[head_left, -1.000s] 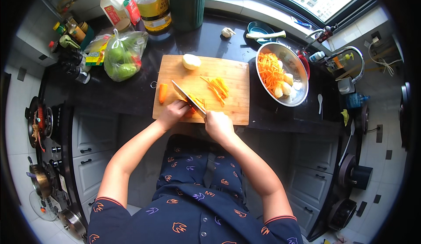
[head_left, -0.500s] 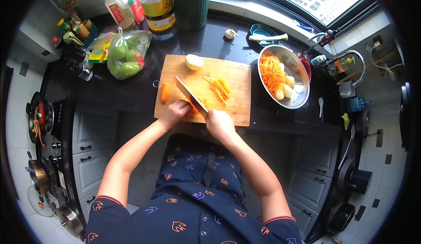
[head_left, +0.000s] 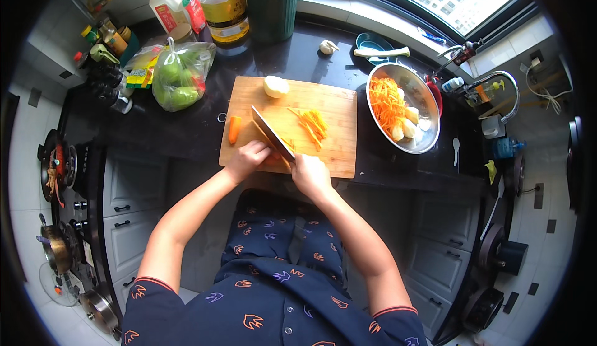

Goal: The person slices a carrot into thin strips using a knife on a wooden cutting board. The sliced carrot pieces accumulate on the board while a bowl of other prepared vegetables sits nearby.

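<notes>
My right hand [head_left: 311, 175] grips the handle of a kitchen knife [head_left: 272, 133], its blade slanting up and left over the wooden cutting board [head_left: 339, 159]. Beside the blade, the bent fingers of my left hand [head_left: 247, 158] press on carrot [head_left: 274, 157], mostly hidden by the hand and the knife. To the right of the blade lies a small heap of carrot strips [head_left: 309, 125]. A carrot chunk [head_left: 234, 130] rests near the board's left edge. A pale, peeled piece of vegetable [head_left: 276, 86] sits at the far edge.
Right of the board, a metal bowl [head_left: 431, 106] holds carrot shreds [head_left: 387, 106] and pale peeled pieces. Garlic [head_left: 328, 47] and a teal dish [head_left: 372, 42] lie farther back. A bag of green produce [head_left: 179, 78], an oil jug [head_left: 222, 13] and a utensil holder [head_left: 273, 16] stand back left.
The knife blade has shifted slightly and its face now looks darker. My left hand stays nearly in place beside it; the other things look unmoved.
</notes>
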A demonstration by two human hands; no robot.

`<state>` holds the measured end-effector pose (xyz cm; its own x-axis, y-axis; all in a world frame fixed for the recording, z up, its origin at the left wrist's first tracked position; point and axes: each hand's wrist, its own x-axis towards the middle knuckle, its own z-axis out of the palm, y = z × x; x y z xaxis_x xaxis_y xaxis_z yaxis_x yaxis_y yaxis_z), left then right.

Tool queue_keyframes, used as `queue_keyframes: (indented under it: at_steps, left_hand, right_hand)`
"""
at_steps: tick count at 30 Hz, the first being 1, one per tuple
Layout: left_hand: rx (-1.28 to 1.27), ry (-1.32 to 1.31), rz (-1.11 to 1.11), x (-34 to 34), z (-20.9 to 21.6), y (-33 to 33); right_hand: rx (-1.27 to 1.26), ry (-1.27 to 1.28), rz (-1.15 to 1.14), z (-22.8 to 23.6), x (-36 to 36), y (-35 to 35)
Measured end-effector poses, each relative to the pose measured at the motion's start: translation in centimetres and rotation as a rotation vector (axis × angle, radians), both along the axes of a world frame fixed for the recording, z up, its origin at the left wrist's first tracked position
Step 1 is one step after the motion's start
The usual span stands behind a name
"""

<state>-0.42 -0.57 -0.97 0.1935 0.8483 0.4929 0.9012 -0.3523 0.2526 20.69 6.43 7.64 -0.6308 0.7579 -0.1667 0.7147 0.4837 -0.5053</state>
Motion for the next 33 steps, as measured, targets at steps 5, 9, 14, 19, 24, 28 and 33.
queue_keyframes:
  at_steps: [5,9,14,19,24,28,33]
  left_hand:
    - [0.036,0.012,0.054,0.2,0.2,-0.3]
    - [0.027,0.033,0.065,0.3,0.3,-0.5]
    - [0.033,0.022,0.053,0.4,0.5,-0.4]
    - [0.031,-0.015,0.039,0.3,0.7,-0.2]
    - [0.016,-0.042,0.035,0.3,0.6,-0.2]
    - [0.008,-0.032,0.037,-0.1,0.1,-0.2]
    - [0.011,-0.031,0.032,0.0,0.3,-0.2]
  right_hand:
    - [-0.016,-0.058,0.017,1.6,0.4,-0.6]
    - [0.001,-0.063,0.037,0.9,0.3,-0.7]
    - [-0.001,-0.079,0.016,-0.1,-0.8,-0.7]
    - [-0.002,-0.057,0.008,-0.5,-1.1,-0.2]
    - [-0.018,-0.035,0.021,0.3,-0.1,-0.1]
    - [-0.05,-0.067,0.041,1.8,0.4,-0.5]
    - [-0.051,-0.075,0.041,2.7,0.9,-0.6]
